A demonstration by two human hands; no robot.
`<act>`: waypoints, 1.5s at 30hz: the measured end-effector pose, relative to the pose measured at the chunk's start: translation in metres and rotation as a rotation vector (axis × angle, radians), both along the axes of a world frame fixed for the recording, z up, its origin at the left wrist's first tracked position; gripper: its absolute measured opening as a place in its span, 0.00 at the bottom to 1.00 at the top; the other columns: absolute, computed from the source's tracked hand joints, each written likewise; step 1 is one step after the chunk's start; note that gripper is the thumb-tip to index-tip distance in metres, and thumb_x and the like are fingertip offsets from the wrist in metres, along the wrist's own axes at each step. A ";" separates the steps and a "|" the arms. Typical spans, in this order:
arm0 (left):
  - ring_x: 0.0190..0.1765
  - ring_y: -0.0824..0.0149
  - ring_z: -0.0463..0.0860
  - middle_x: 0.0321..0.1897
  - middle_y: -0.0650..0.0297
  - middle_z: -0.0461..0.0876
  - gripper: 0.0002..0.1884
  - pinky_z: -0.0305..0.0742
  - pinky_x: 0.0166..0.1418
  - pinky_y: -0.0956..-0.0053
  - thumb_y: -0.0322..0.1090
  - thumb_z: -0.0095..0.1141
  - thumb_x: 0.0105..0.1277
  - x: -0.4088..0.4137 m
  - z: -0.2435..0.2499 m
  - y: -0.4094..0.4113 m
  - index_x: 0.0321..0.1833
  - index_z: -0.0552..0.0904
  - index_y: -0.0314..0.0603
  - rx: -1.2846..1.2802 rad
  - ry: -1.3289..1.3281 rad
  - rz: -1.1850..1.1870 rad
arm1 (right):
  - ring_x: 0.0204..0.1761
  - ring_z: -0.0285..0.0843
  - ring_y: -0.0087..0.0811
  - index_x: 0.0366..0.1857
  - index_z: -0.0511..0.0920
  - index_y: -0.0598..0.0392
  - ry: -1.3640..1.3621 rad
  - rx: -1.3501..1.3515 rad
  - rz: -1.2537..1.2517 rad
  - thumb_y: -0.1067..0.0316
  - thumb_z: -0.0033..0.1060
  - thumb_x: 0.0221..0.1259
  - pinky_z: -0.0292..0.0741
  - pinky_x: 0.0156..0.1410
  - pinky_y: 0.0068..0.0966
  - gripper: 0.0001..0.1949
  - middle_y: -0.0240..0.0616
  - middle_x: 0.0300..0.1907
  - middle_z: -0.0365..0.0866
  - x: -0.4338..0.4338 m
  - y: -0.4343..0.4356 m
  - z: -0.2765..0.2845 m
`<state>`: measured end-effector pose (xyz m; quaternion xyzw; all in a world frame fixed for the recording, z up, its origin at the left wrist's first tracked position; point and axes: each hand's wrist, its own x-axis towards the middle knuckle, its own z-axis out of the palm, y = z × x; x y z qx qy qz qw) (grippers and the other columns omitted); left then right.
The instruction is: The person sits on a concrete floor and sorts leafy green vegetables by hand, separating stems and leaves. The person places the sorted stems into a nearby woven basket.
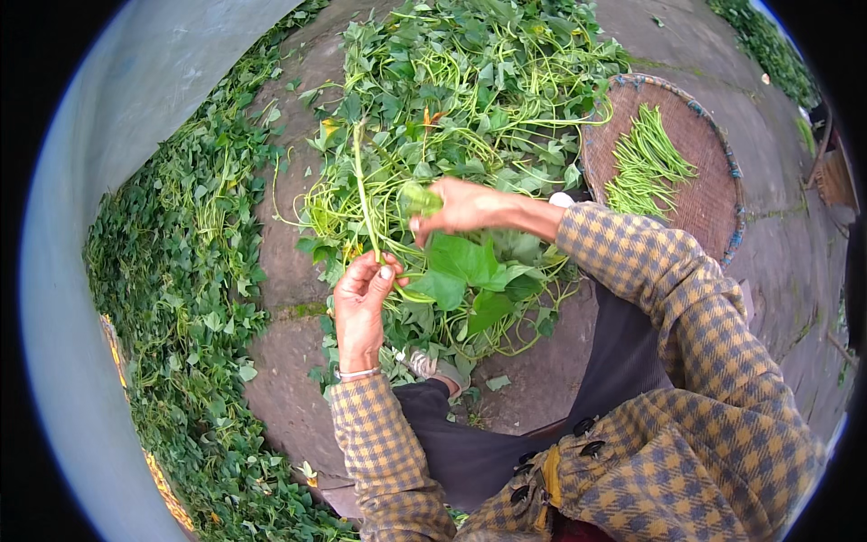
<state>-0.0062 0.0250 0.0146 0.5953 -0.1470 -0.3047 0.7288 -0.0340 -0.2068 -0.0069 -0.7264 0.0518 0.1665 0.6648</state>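
Observation:
My left hand pinches a thick pale green vine stem between thumb and fingers; the stem rises from the grip. Broad green lobed leaves hang on thin stalks to the right of that hand. Up and to the right, my right hand is blurred, with its fingers curled round a blurred green bit of the plant, probably a leaf or stalks. Under both hands lies a large heap of leafy vines with long green stalks.
A round woven tray with a blue-bound rim holds a pile of trimmed green stalks at the right. A long band of leafy vines lies on the left, beside a pale sheet. My shoe is at the heap's near edge on the concrete ground.

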 end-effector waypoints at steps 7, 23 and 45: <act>0.43 0.72 0.80 0.42 0.62 0.82 0.11 0.78 0.47 0.76 0.26 0.58 0.66 0.001 -0.009 -0.013 0.51 0.79 0.34 0.124 -0.282 0.145 | 0.37 0.75 0.18 0.41 0.83 0.55 0.168 0.352 0.142 0.60 0.69 0.57 0.72 0.45 0.20 0.13 0.27 0.35 0.84 -0.008 0.019 -0.007; 0.34 0.75 0.78 0.35 0.65 0.81 0.06 0.74 0.33 0.83 0.25 0.55 0.66 0.000 -0.015 -0.013 0.43 0.74 0.36 0.266 0.065 -0.032 | 0.32 0.83 0.33 0.34 0.83 0.47 -0.450 -0.864 -0.231 0.69 0.60 0.54 0.75 0.38 0.30 0.05 0.40 0.28 0.84 0.013 -0.021 -0.038; 0.59 0.55 0.75 0.59 0.51 0.72 0.19 0.74 0.61 0.58 0.40 0.45 0.72 -0.371 0.060 0.454 0.61 0.72 0.39 0.820 -0.139 1.798 | 0.41 0.78 0.27 0.48 0.75 0.53 -0.071 0.925 -0.349 0.55 0.56 0.67 0.79 0.47 0.30 0.15 0.31 0.39 0.78 0.020 -0.042 0.004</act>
